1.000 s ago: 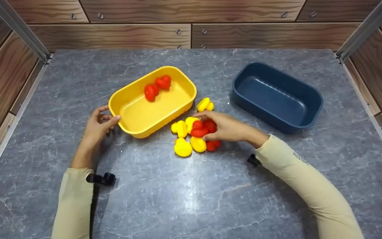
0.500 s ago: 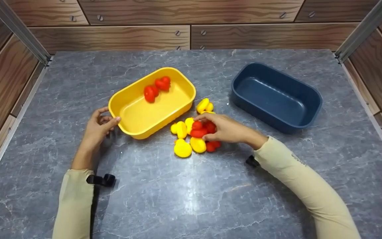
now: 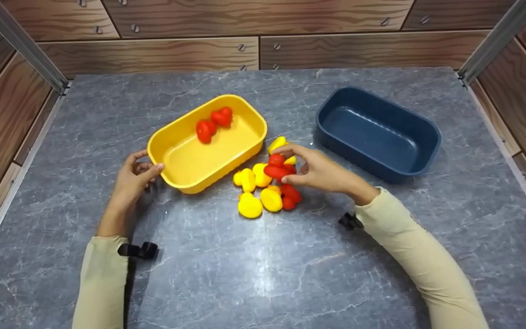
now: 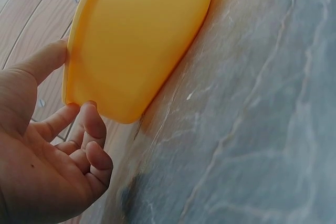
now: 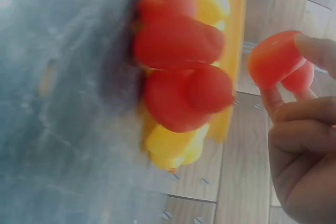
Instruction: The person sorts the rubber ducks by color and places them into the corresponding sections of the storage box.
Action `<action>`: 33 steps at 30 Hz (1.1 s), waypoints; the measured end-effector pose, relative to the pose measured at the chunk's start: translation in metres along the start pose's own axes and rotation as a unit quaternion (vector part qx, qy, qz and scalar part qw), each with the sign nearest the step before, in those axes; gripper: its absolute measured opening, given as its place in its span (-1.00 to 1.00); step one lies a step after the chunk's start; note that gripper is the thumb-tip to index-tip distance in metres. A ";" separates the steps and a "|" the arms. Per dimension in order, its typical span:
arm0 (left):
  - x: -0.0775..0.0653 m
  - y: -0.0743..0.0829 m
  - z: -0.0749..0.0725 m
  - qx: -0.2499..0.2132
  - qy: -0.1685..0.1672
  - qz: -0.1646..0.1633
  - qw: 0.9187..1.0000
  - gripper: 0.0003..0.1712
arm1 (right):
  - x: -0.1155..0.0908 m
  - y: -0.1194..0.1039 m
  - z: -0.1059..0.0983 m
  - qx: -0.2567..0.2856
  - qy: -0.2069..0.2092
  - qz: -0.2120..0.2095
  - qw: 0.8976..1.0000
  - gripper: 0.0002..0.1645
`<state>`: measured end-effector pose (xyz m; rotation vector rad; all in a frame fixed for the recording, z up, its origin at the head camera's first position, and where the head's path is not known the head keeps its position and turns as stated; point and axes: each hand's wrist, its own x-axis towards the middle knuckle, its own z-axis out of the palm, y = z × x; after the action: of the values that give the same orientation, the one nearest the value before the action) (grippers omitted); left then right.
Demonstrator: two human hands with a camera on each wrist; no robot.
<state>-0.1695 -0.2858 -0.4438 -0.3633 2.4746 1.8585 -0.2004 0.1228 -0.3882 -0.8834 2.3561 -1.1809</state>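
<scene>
My left hand (image 3: 133, 180) holds the near-left end of a yellow plastic bin (image 3: 194, 162), thumb at the rim and fingers against the outside wall. Two red rubber ducks (image 3: 206, 131) lie inside that bin. Between thumb and fingers, my right hand (image 3: 324, 171) pinches another red rubber duck (image 5: 275, 59), raised above a pile on the table. In the pile are several yellow rubber ducks (image 3: 249, 207) and red rubber ducks (image 5: 178, 43), partly hidden behind the right hand in the head view.
A dark blue bin (image 3: 372, 132) stands at the back right with nothing in it. Everything sits on a grey marbled table (image 3: 208, 269), enclosed by wood-patterned panels (image 3: 149, 55) at the back and sides.
My right hand has lifted the red duck up off the pile, uncovering more of the red duck below. The left hand stays at the yellow bin; the head view has shifted slightly.
</scene>
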 end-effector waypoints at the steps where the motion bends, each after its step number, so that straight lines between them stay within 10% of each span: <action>1: 0.000 -0.001 0.000 0.000 0.001 -0.001 1.000 -0.27 | 0.000 -0.001 -0.002 0.000 0.010 -0.004 1.000 -0.35; 33: 0.000 -0.001 0.000 0.012 -0.001 0.003 1.000 -0.26 | 0.036 -0.041 -0.020 0.061 0.077 -0.043 0.994 -0.35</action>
<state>-0.1695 -0.2859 -0.4448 -0.3531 2.4960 1.8293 -0.2226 0.0918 -0.3441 -0.8878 2.3546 -1.4596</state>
